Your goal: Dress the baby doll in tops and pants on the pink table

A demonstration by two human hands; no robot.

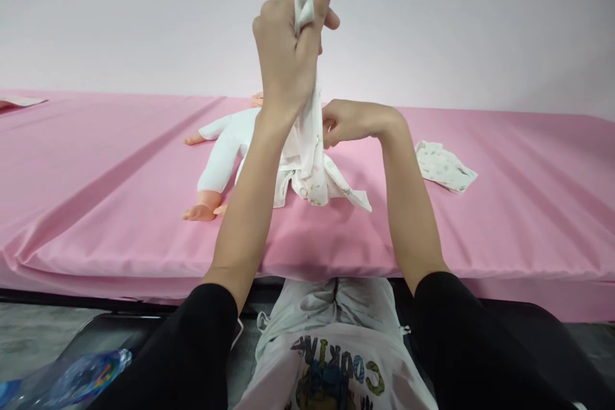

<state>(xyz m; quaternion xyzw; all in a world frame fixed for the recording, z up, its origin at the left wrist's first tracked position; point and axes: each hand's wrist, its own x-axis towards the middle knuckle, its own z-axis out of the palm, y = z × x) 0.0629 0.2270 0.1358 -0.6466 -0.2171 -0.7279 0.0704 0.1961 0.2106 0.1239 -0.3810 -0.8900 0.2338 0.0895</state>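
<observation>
My left hand [288, 51] is raised high, closed on a gathered end of a white baby garment [311, 141] with a small print. The cloth hangs from it, and its lower part rests spread on the pink-covered table. Lower and to the right, my right hand [358, 120] has its fingers curled together at the side edge of the hanging cloth; the fingertips are partly behind it. A baby doll [225, 147] in a white suit lies to the left, its bare feet toward me. My left forearm and the garment hide part of the doll.
A folded printed cloth [444, 166] lies right of my right forearm. Pale pink fabric [19, 102] sits at the far left of the pink table cover [120, 205]. A plain wall rises behind. Below the table's front edge, a clear plastic bottle [79, 379] lies at lower left.
</observation>
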